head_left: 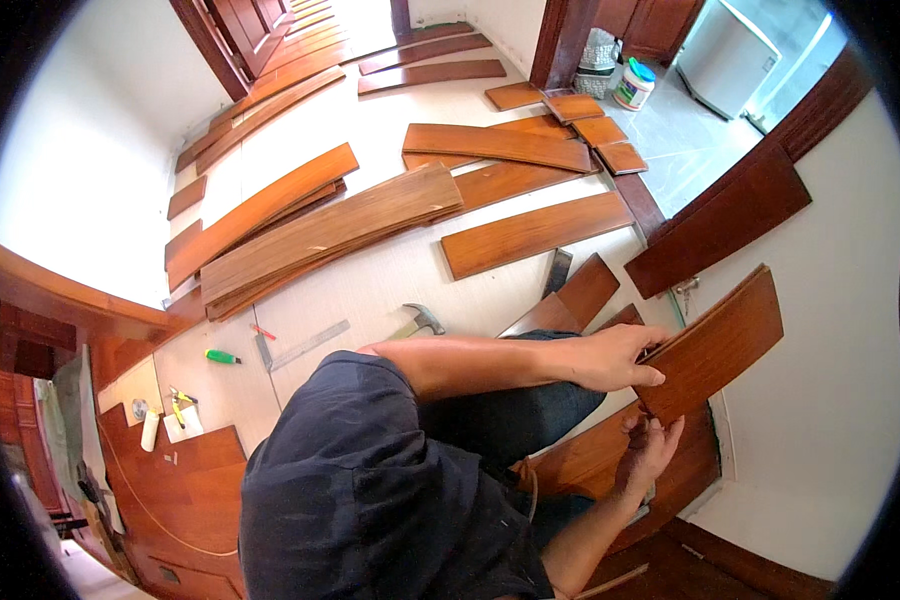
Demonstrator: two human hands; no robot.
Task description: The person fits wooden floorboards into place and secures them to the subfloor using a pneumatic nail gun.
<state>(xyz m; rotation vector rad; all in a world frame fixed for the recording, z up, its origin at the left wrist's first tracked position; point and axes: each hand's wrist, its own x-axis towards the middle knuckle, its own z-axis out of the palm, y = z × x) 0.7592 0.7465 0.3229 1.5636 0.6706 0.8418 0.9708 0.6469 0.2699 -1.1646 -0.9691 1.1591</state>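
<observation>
My fingers hide the floorboard [715, 345] end; left hand [610, 358] grips its top, right hand [650, 445] pinches underneath.

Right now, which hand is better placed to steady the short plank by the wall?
Probably the left hand: its grip wraps the near edge of the short plank. The right hand sits below, fingers curled at the lower corner, and its hold is unclear.

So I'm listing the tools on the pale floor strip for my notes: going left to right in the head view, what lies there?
Green-handled tool → metal ruler → hammer → short plank gripped by left hand and right hand.
</observation>
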